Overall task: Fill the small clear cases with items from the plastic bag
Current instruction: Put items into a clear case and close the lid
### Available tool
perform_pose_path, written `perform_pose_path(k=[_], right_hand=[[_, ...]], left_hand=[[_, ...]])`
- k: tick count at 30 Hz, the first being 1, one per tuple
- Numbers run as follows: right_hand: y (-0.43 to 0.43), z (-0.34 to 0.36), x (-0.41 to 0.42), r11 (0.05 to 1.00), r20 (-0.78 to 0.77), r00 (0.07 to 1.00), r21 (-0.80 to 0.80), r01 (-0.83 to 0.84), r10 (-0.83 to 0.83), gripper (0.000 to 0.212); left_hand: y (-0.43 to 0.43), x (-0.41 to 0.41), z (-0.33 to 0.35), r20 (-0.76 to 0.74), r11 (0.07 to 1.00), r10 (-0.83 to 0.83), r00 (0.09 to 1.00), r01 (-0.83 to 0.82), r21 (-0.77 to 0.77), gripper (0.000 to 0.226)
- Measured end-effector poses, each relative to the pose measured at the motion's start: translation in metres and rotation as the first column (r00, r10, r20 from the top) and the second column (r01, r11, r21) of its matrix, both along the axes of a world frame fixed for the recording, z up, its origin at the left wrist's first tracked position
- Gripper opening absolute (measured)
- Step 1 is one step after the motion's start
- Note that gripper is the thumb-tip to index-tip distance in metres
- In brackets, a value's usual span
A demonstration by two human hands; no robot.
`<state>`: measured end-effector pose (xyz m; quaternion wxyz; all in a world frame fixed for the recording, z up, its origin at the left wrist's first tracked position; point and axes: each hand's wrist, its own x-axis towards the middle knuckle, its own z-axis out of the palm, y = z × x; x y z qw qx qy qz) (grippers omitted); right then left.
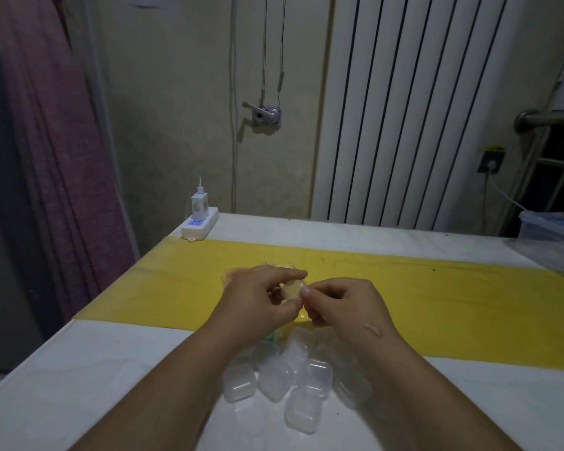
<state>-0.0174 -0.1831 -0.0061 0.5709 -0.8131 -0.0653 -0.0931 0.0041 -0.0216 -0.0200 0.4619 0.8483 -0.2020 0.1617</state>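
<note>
Head view: I see both hands, left (258, 301) and right (339, 304), pinching one tiny case (293, 289) at 12 o'clock from the pile (293, 382). It looks light, hard, slippery; I'd hold its edges.

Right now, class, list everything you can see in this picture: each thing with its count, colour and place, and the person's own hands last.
Small clear plastic case: one, see-through, held up between both hands.
Pile of clear plastic cases: about ten, see-through, on the white tabletop near the person.
Plastic bag: one, clear, mostly hidden behind the left hand.
Yellow strip: one, across the table.
White table: one.
White power strip with charger: one, far left table corner.
White radiator: one, on the back wall.
Purple curtain: one, left.
Left hand: pinches the case.
Right hand: pinches the case.
</note>
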Motion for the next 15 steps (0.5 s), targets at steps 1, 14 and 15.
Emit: perform_pose_path(k=[1,14,15], right_hand=[[0.0001,0.0002,0.0004,1.0,0.003,1.0,-0.014,0.011,-0.011,0.019],[0.0034,0.0021,0.0014,0.998,0.029,0.999,-0.054,0.027,-0.025,0.019],[0.0028,0.0016,0.0014,1.0,0.021,1.0,-0.022,0.022,-0.021,0.021]], left_hand=[[-0.0001,0.0008,-0.0008,0.01,1.0,0.004,1.0,-0.004,0.015,0.04],[0.0015,0.0018,0.0015,-0.082,0.983,-0.046,0.996,0.03,-0.18,0.021],[0.002,0.0014,0.0035,-0.093,0.976,-0.041,0.995,0.02,-0.218,0.02]])
